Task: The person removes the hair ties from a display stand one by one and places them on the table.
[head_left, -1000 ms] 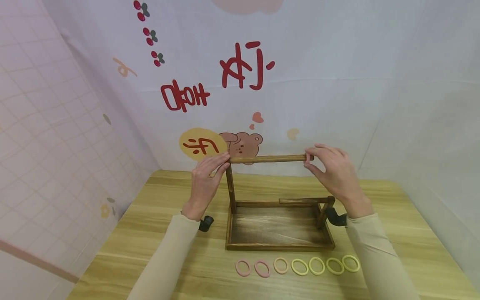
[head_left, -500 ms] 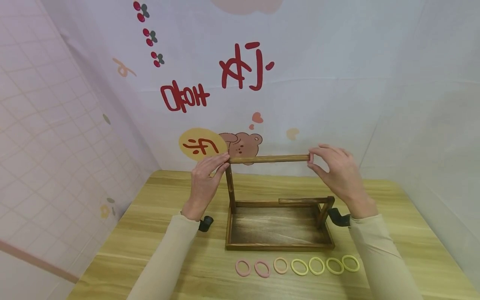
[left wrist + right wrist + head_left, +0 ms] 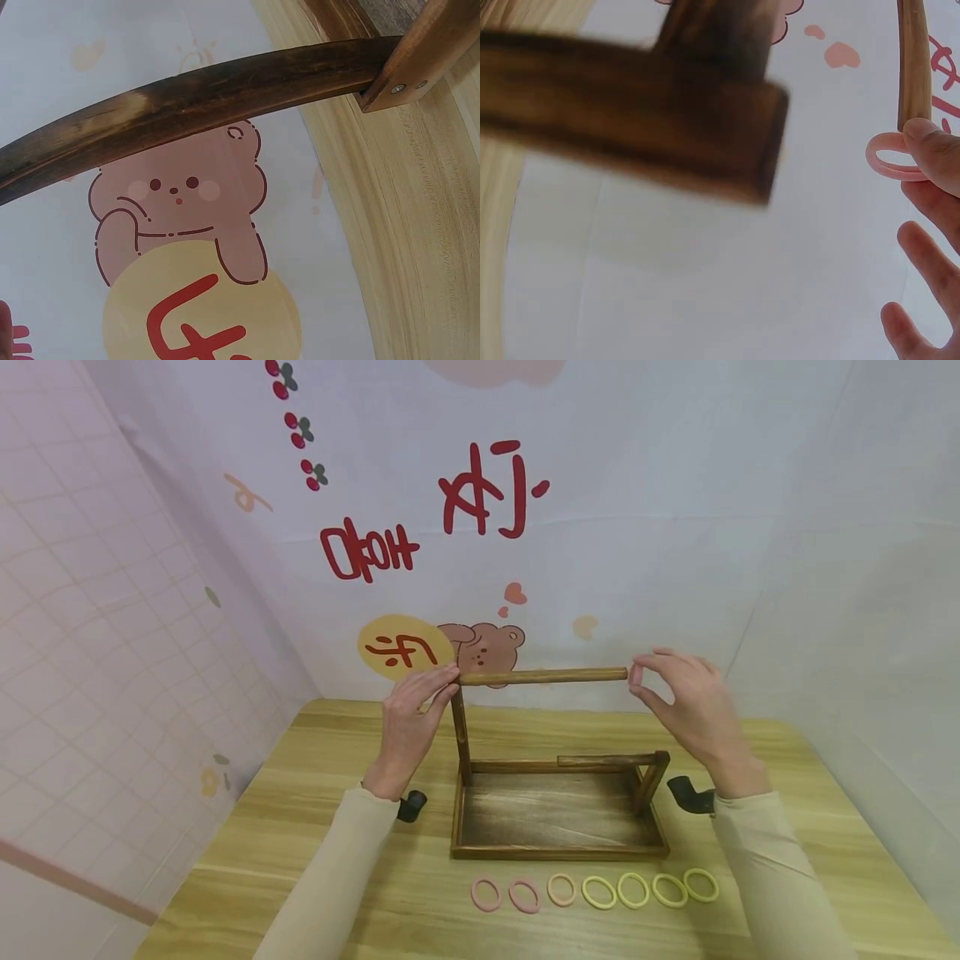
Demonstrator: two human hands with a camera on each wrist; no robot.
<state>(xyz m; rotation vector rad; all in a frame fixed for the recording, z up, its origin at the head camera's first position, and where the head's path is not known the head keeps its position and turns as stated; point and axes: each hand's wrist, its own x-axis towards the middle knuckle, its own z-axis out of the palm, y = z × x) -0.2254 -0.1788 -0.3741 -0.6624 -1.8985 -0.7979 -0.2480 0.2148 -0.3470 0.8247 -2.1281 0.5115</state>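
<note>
My right hand (image 3: 693, 714) pinches a pink ring (image 3: 636, 674) between thumb and fingertips. In the head view the ring stands just off the free right end of the upper wooden bar (image 3: 547, 677); the right wrist view shows the ring (image 3: 881, 150) beside the tip of that bar (image 3: 913, 67). My left hand (image 3: 412, 722) grips the bar's left end, where it meets the tall post (image 3: 461, 735) of the wooden rack (image 3: 562, 853). In the left wrist view the bar (image 3: 225, 90) crosses above, and only a sliver of finger shows at the lower left edge.
On the wooden table (image 3: 300, 877), a row of several rings lies before the rack: pink (image 3: 486, 895), peach (image 3: 562, 890) and yellow (image 3: 633, 892). A shorter, lower bar (image 3: 603, 762) reaches left from the rack's right post (image 3: 651, 785). A printed cloth (image 3: 675, 568) hangs behind.
My right hand has moved right, drawing the pink ring from around the bar's end to just beyond it. The left hand has stayed on the bar's left end.
</note>
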